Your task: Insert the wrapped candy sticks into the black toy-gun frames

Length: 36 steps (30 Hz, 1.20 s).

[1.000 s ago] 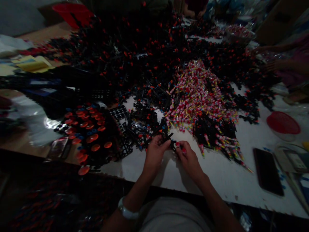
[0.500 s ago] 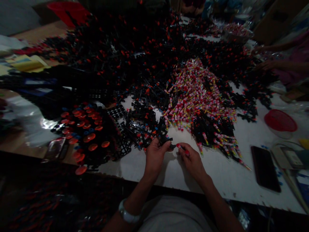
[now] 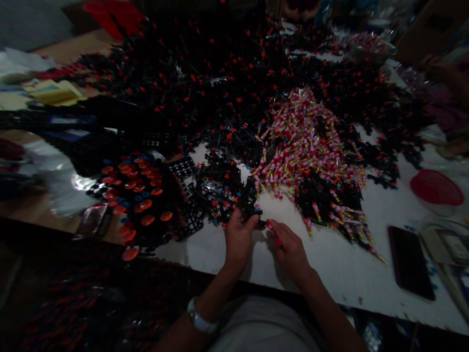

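Both your hands meet over the near edge of the bench point(image 3: 330, 266), each closed on a small piece.

Your left hand point(image 3: 238, 240) is curled shut around a black part point(image 3: 257, 218), which sticks out past your thumb toward the right. Your right hand point(image 3: 288, 248) pinches a red-tipped piece point(image 3: 269, 225) whose tip touches that black part. Just beyond your fingers lies the pile of black parts point(image 3: 220, 186). The heap of pink wrapped sticks point(image 3: 304, 142) spreads further right, and a dark phone point(image 3: 410, 261) lies well apart.
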Each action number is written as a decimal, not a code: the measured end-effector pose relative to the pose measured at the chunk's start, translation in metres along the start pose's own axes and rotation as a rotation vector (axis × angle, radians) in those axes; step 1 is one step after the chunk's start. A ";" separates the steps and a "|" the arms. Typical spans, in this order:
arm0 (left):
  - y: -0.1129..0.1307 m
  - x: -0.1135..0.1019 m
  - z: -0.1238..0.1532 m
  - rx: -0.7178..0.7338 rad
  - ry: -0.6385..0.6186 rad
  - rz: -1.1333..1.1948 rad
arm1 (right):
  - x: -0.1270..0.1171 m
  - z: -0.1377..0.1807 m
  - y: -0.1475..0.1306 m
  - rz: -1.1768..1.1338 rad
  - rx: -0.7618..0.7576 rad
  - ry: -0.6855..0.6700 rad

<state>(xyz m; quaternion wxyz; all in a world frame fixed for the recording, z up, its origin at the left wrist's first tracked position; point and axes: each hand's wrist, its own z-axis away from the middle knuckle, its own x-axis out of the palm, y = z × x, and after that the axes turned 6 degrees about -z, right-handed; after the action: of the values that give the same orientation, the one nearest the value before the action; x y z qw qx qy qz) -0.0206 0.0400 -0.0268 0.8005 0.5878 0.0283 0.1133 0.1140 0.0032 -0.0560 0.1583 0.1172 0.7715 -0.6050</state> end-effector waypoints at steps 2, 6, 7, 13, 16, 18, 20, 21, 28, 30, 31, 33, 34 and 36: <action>-0.001 -0.001 -0.001 0.007 -0.004 -0.008 | -0.002 -0.002 -0.001 -0.020 0.051 0.000; 0.003 0.001 -0.001 0.038 -0.035 0.022 | -0.006 -0.008 -0.007 -0.119 0.229 -0.028; 0.004 0.001 -0.001 0.037 -0.045 0.031 | -0.007 -0.008 -0.009 -0.130 0.245 -0.043; 0.003 0.003 0.000 0.029 -0.021 0.013 | -0.003 -0.005 -0.009 -0.075 0.158 -0.047; -0.002 0.006 0.001 0.003 -0.023 0.039 | -0.001 -0.003 -0.009 -0.027 0.164 -0.023; -0.003 0.010 0.002 -0.024 -0.038 0.080 | -0.001 -0.003 -0.011 0.089 0.178 0.065; -0.003 0.015 0.004 -0.041 -0.050 0.128 | -0.002 -0.003 -0.014 0.264 0.168 0.155; -0.002 0.017 0.004 -0.047 -0.056 0.148 | -0.003 -0.003 -0.015 0.350 0.143 0.175; 0.001 0.021 0.010 -0.052 -0.058 0.089 | -0.010 0.000 -0.007 0.632 -0.087 0.099; 0.001 0.022 0.012 -0.062 -0.059 0.083 | -0.007 0.003 -0.005 0.676 -0.097 0.104; 0.000 0.023 0.012 -0.070 -0.063 0.078 | -0.006 0.004 -0.004 0.686 -0.099 0.104; -0.001 0.025 0.013 -0.081 -0.068 0.067 | -0.004 0.006 -0.002 0.676 -0.093 0.100; -0.001 0.027 0.013 -0.082 -0.064 0.063 | -0.005 0.007 -0.002 0.662 -0.078 0.099; -0.002 0.029 0.014 -0.076 -0.053 0.067 | -0.007 0.007 -0.002 0.637 -0.040 0.110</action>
<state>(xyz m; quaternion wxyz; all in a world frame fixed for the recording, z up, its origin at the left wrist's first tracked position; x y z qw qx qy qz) 0.0100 0.0322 -0.0224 0.8183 0.5606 -0.0168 0.1256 0.1205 -0.0043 -0.0528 0.3000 0.3822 0.7150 -0.5027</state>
